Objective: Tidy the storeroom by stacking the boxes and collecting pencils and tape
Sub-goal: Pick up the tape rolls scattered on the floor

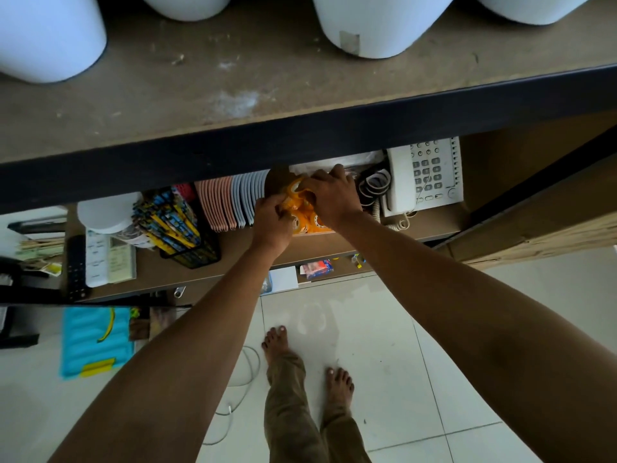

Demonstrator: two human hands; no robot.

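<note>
At the frame's centre, the left hand [272,222] and right hand [330,195] both grip a bundle of orange tape rolls [300,208] on the lower shelf [334,243]. Left of them, pencils [170,218] fill a black wire basket [200,255]; a white telephone [424,175] lies right.

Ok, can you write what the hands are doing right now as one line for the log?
step: collecting tape | left hand: grips orange tape rolls | right hand: grips same rolls | place: middle shelf, beside phone | pencils: in black holder
</note>
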